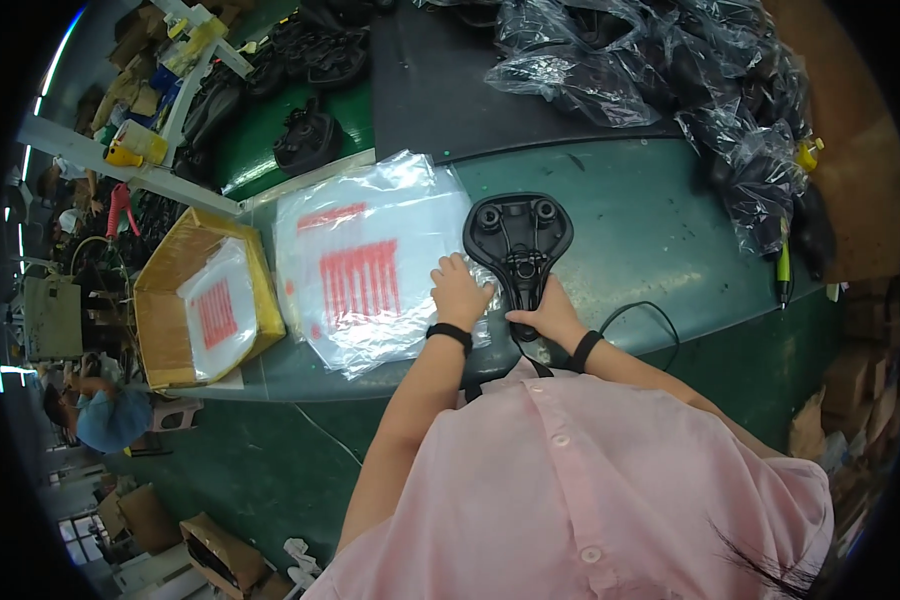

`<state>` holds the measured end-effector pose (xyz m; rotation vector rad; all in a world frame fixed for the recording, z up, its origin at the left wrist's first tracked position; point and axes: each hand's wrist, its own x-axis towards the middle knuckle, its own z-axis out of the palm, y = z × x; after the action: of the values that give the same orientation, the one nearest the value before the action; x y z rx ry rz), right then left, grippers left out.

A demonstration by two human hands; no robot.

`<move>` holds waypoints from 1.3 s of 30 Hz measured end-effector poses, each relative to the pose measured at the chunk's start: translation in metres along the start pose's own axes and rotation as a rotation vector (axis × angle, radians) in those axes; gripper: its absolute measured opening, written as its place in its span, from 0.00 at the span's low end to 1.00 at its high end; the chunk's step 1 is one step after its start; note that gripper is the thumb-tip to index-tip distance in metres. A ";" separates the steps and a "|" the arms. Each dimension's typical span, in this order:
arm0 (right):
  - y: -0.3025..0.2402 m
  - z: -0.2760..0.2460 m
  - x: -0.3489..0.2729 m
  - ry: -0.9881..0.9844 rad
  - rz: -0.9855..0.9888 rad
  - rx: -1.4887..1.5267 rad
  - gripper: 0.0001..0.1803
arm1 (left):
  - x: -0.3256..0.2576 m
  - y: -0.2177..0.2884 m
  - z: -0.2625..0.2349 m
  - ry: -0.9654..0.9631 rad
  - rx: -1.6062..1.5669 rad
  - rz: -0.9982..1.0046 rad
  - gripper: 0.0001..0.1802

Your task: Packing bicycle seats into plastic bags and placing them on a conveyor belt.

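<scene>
A black bicycle saddle (516, 238) lies underside up before me, its two round springs at the far end and its narrow nose toward me. My right hand (555, 315) is closed around the nose, thumb across it. My left hand (458, 295) rests with fingers apart on the right edge of a stack of clear plastic bags (360, 230) printed in red. It is beside the saddle and holds nothing that I can see. Both wrists wear black bands.
A yellow-brown carton (155, 335) with more bags stands left of the stack. Saddles wrapped in clear plastic (590, 70) pile up at the far right of the green table (630, 230). A yellow-green tool (783, 265) hangs near them. Unwrapped saddles (308, 140) lie at the far left; another person (115, 415) is beyond.
</scene>
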<state>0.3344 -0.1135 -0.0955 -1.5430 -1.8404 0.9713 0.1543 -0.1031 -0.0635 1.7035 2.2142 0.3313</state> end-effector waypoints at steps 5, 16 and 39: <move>-0.014 -0.006 0.010 -0.080 0.308 0.076 0.43 | 0.024 -0.021 0.021 0.027 0.037 -0.023 0.21; 0.010 -0.040 0.020 -0.270 0.647 0.933 0.22 | 0.025 -0.092 -0.013 -0.288 -0.883 -0.379 0.08; -0.090 0.069 0.103 -0.405 0.309 0.806 0.31 | -0.002 -0.204 -0.086 0.121 -1.985 -0.462 0.05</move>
<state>0.2071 -0.0327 -0.0684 -1.1682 -1.1688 1.9814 -0.0606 -0.1563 -0.0606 0.0495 1.0187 1.6548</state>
